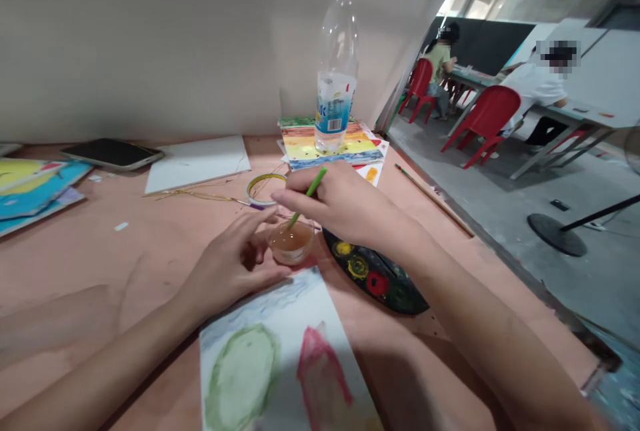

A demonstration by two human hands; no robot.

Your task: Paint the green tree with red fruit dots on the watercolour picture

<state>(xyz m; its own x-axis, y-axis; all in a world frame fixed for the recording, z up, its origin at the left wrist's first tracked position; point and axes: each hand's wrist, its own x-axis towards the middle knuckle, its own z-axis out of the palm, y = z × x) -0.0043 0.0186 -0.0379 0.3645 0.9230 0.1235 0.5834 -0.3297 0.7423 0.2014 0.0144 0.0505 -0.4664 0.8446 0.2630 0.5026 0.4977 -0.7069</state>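
A small clear cup of brownish water (295, 239) stands on the table behind a painted sheet (287, 357). My left hand (233, 257) curves round the cup's left side, thumb in front and fingers behind. In my right hand (335, 201) is a paintbrush with a green handle (315, 183), pinched between thumb and fingers. The brush slants down into the water, its bristles hidden. On the sheet are a green-edged oval, a pink pointed shape and blue strokes along the top. A dark palette (377, 281) with yellow and red paint lies partly beneath my right forearm.
Behind my hands are a tape roll (250, 191), a plastic bottle (336, 97) on colourful paintings (295, 144), a white board (200, 163) and a phone (113, 153). A thin wooden stick (435, 201) lies along the right edge. Two people sit at tables beyond.
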